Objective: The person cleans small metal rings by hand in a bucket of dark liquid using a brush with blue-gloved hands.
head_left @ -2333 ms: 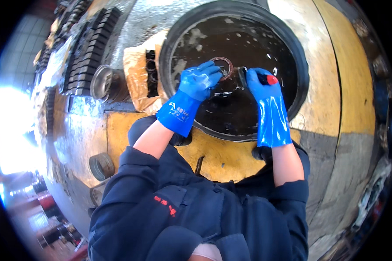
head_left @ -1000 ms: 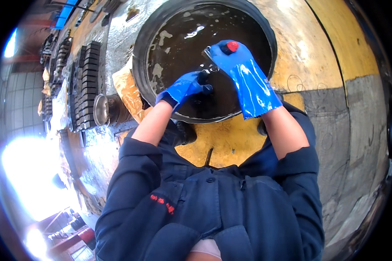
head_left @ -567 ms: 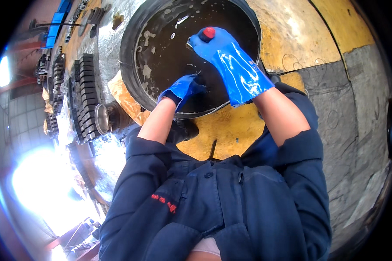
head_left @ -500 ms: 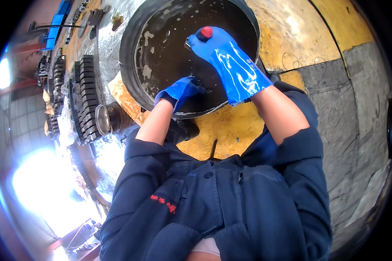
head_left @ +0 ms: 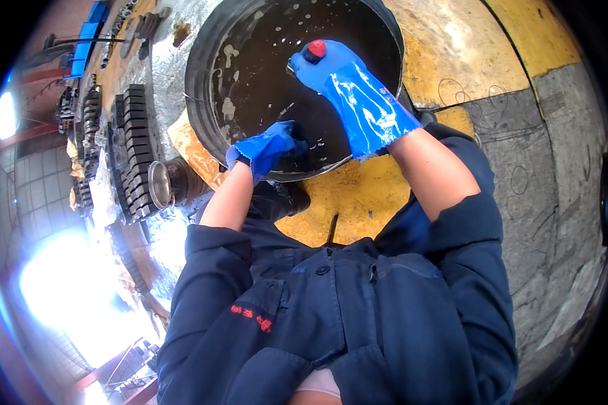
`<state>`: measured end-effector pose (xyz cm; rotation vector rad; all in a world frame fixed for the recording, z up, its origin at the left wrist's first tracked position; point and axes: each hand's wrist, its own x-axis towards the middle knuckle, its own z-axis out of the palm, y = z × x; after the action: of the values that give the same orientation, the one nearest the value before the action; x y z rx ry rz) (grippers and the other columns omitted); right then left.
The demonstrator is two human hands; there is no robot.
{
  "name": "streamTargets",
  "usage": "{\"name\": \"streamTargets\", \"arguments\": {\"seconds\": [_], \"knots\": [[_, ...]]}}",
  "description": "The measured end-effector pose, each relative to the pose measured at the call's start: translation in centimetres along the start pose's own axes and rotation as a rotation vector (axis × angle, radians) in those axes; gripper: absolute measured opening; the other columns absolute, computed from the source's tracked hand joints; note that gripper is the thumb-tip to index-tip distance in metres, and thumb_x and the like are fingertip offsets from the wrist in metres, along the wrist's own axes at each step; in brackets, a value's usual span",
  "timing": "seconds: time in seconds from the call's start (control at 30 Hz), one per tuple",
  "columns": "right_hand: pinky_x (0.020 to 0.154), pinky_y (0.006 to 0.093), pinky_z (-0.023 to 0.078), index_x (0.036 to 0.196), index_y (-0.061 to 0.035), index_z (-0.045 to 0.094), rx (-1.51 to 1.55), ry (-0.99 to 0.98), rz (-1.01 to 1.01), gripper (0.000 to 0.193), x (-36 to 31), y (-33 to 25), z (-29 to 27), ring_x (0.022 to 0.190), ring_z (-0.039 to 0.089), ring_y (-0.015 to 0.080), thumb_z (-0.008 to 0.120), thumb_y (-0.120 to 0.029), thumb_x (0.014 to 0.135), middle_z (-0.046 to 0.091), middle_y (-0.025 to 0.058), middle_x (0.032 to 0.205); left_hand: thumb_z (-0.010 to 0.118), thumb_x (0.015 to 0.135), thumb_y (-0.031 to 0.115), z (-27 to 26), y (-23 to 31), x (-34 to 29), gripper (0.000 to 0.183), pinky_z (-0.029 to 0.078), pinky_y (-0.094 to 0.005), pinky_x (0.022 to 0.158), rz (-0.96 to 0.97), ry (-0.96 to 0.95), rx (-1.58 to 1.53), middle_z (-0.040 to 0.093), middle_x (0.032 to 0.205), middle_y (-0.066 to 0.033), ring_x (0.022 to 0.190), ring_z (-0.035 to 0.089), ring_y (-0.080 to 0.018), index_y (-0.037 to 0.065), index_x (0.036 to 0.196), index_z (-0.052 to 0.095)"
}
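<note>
Both my hands wear long blue rubber gloves over a wide round black tub (head_left: 200,94) of dark, murky liquid (head_left: 267,81). My right hand (head_left: 334,67) is closed round a tool with a red-and-black handle (head_left: 315,50). The handle's end sticks up from the fist, and a bit of metal shows at the fist's left side. Nearer to me, my left hand (head_left: 267,147) reaches low into the tub at its front left. Its fingertips dip into the liquid and look dark, so whether they grip anything is hidden.
Left of the tub are brown paper (head_left: 194,152), a metal cylinder with a flared rim (head_left: 160,185) and a row of dark ribbed metal parts (head_left: 136,145). Yellow flooring (head_left: 446,47) and grey matting (head_left: 520,148) lie to the right.
My left hand has come up a little out of the liquid and shifted slightly left, showing more of the glove. My right hand with the tool has barely moved.
</note>
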<state>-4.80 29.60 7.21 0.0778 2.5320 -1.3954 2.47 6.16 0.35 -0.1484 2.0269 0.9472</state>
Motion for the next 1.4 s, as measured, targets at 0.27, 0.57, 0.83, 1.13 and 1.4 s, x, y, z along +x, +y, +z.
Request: {"name": "streamTargets", "arguments": {"seconds": [0.27, 0.57, 0.83, 1.13, 1.4], "knots": [[0.100, 0.0490, 0.063, 0.112, -0.0128, 0.081, -0.047, -0.045, 0.005, 0.044, -0.2, -0.6, -0.5, 0.111, 0.078, 0.0406, 0.062, -0.051, 0.100, 0.082, 0.0147, 0.113, 0.085, 0.086, 0.000, -2.0, -4.1, 1.2, 0.056, 0.059, -0.0310, 0.083, 0.012, -0.135, -0.355, 0.080, 0.116, -0.0064, 0.093, 0.074, -0.0168, 0.004, 0.142, 0.073], [0.103, 0.0482, 0.062, 0.117, -0.0139, 0.081, -0.041, -0.057, 0.002, 0.044, -0.2, 0.1, 0.8, 0.114, 0.077, 0.0404, 0.064, -0.051, 0.099, 0.082, 0.0139, 0.118, 0.080, 0.082, 0.007, 0.8, -3.4, 0.6, 0.044, 0.063, -0.0380, 0.083, 0.077, -0.043, 0.046, 0.084, 0.109, -0.0125, 0.095, 0.080, -0.0287, 0.004, 0.126, 0.082], [0.104, 0.0506, 0.062, 0.126, -0.0204, 0.083, -0.186, -0.106, 0.063, 0.043, -1.0, 0.5, 0.9, 0.118, 0.079, 0.0369, 0.066, -0.051, 0.101, 0.083, 0.0092, 0.123, 0.081, 0.082, 0.017, 1.1, -1.3, -0.4, 0.041, 0.061, -0.0513, 0.095, 0.081, 0.157, 0.837, 0.081, 0.116, -0.0247, 0.113, 0.077, -0.0455, 0.006, 0.122, 0.082], [0.103, 0.0458, 0.061, 0.122, -0.0147, 0.085, -0.232, -0.288, 0.182, 0.039, 0.9, 2.6, 3.7, 0.120, 0.079, 0.0359, 0.066, -0.042, 0.102, 0.084, 0.0137, 0.123, 0.082, 0.099, 0.029, -6.4, -4.1, -4.6, 0.028, 0.062, -0.0449, 0.086, 0.015, 0.265, -0.302, 0.085, 0.108, -0.0100, 0.098, 0.080, -0.0271, 0.006, 0.115, 0.083], [0.075, 0.0328, 0.057, 0.092, -0.0118, 0.083, 0.463, -0.450, -0.233, 0.022, 0.6, -0.9, 5.0, 0.074, 0.070, 0.0105, 0.071, -0.028, 0.100, 0.077, -0.0006, 0.079, 0.077, 0.105, 0.035, -6.0, -1.6, -6.9, 0.046, 0.056, -0.0433, 0.098, 0.158, 0.333, -0.561, 0.080, 0.131, -0.0050, 0.123, 0.072, -0.0192, 0.008, 0.141, 0.073]]}}
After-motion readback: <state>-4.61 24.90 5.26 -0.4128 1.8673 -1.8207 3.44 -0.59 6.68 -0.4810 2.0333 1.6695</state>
